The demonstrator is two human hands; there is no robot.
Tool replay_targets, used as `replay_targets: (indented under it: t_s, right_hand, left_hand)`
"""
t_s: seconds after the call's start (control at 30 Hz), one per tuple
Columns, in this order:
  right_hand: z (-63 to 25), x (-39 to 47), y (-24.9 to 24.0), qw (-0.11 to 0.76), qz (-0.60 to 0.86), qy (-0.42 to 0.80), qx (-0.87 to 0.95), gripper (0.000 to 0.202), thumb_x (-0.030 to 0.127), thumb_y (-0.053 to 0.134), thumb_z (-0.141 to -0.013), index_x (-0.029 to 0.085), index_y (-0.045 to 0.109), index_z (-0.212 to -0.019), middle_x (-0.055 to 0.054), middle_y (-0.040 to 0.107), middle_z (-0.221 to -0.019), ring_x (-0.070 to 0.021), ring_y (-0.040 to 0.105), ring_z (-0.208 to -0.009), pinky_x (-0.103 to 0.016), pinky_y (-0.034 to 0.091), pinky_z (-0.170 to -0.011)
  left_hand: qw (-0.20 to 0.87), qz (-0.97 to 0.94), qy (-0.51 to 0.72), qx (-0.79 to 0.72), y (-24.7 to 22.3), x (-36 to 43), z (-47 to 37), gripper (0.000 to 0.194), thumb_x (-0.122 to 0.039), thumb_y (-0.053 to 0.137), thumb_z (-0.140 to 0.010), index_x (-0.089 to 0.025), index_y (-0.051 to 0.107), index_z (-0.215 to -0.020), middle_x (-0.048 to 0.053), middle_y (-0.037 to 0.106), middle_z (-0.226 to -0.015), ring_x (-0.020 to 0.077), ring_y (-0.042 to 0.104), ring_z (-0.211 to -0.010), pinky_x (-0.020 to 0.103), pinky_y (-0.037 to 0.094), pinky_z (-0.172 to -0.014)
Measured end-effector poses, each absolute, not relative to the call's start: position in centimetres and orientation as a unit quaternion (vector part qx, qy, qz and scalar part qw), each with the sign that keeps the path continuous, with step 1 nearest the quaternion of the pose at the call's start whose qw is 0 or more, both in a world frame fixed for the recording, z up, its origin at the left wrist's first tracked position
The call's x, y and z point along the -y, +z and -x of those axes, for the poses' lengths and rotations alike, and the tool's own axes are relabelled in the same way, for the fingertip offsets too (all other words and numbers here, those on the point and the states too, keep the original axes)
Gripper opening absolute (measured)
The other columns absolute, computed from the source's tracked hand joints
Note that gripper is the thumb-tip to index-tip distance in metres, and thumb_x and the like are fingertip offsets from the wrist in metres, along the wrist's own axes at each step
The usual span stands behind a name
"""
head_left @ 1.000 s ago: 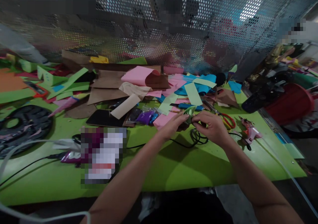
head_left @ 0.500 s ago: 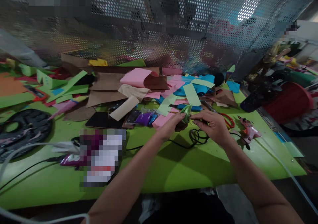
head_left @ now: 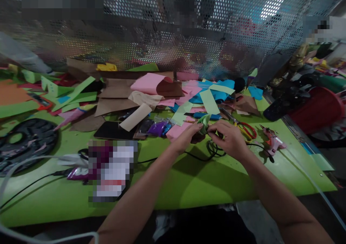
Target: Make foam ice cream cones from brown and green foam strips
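Holding the folded green paper (head_left: 203, 124) was the left hand (head_left: 190, 136), thumb and fingers closed on it. Right hand (head_left: 229, 137) had its fingertips bunched up at the paper's edge, couldn't really tell if they gripped it though. Black cord (head_left: 216, 155) lay coiled under that hand, scissors (head_left: 238, 123) just past it, pink glue gun (head_left: 274, 143) off to its right.

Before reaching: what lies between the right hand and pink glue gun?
In the head view, scissor handles and a black cord lie between the right hand and pink glue gun.
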State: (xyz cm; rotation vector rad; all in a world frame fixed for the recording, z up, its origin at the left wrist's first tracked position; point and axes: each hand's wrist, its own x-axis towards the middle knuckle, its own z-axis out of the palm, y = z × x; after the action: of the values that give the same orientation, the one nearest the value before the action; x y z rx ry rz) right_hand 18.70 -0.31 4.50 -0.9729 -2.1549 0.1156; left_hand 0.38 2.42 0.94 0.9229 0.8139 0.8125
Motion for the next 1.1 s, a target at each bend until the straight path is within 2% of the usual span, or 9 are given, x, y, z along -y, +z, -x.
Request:
replay_targets:
  t_s: [0.17,0.37,0.6,0.8,0.9,0.97,1.1]
  right_hand:
    - [-18.7,0.4,4.5,0.383,0.381,0.048,0.840,0.011,0.013,0.063,-0.092,0.020,0.070,-0.088,-0.005,0.073,-0.085,-0.0180,0.070,-0.078,-0.028,0.052,-0.070]
    - [-18.9,0.3,4.4,0.429,0.398,0.079,0.807,0.009,0.014,0.069,-0.092,0.021,0.073,-0.097,-0.004,0.075,-0.090,-0.0158,0.069,-0.077,-0.025,0.052,-0.066]
    - [-18.8,0.4,4.5,0.436,0.411,0.088,0.796,0.011,0.014,0.069,-0.090,0.022,0.072,-0.096,-0.003,0.075,-0.091,-0.0160,0.067,-0.075,-0.026,0.050,-0.064]
    - [-18.3,0.5,4.2,0.423,0.396,0.106,0.808,0.010,0.015,0.067,-0.092,0.023,0.072,-0.095,-0.003,0.074,-0.090,-0.0163,0.069,-0.081,-0.026,0.052,-0.070]
    - [-18.2,0.5,3.8,0.403,0.411,0.089,0.813,0.009,0.016,0.067,-0.093,0.023,0.073,-0.094,-0.003,0.074,-0.089,-0.0172,0.069,-0.081,-0.027,0.051,-0.072]
    - [-18.1,0.4,3.7,0.391,0.423,0.083,0.813,0.010,0.016,0.067,-0.092,0.023,0.074,-0.093,-0.003,0.074,-0.088,-0.0178,0.069,-0.081,-0.028,0.051,-0.071]
    - [-18.2,0.4,3.6,0.396,0.442,0.089,0.800,0.008,0.017,0.068,-0.092,0.022,0.074,-0.093,-0.004,0.074,-0.089,-0.0186,0.069,-0.079,-0.029,0.051,-0.071]
  left_hand:
    - [0.740,-0.428,0.377,-0.358,1.5,-2.3,-0.5,0.050,-0.062,0.068,-0.071,-0.017,0.061,-0.092,-0.004,0.052,-0.067,0.0079,0.047,-0.057,0.020,0.032,-0.053]
    - [0.723,-0.442,0.379,-0.372,1.1,-2.6,-0.3,0.053,-0.064,0.065,-0.071,-0.019,0.059,-0.096,-0.002,0.055,-0.074,0.0091,0.049,-0.060,0.021,0.029,-0.053]
    - [0.696,-0.509,0.385,-0.329,0.7,-2.7,-0.3,0.048,-0.066,0.057,-0.082,-0.019,0.052,-0.084,-0.003,0.049,-0.066,0.0076,0.037,-0.053,0.023,0.024,-0.051]
    - [0.667,-0.524,0.385,-0.364,1.2,-2.2,-0.3,0.047,-0.064,0.060,-0.085,-0.019,0.057,-0.099,-0.004,0.046,-0.070,0.0094,0.040,-0.060,0.023,0.031,-0.058]
    - [0.611,-0.575,0.388,-0.382,1.3,-1.9,-0.1,0.045,-0.063,0.059,-0.089,-0.021,0.061,-0.105,-0.001,0.054,-0.081,0.0126,0.049,-0.075,0.025,0.040,-0.071]
    - [0.584,-0.602,0.380,-0.392,1.4,-1.8,0.0,0.047,-0.064,0.055,-0.092,-0.022,0.062,-0.113,0.001,0.058,-0.088,0.0147,0.050,-0.081,0.026,0.042,-0.077]
    - [0.578,-0.618,0.368,-0.385,1.5,-1.8,0.0,0.057,-0.067,0.041,-0.096,-0.020,0.059,-0.124,0.001,0.054,-0.085,0.0161,0.044,-0.074,0.029,0.040,-0.073]
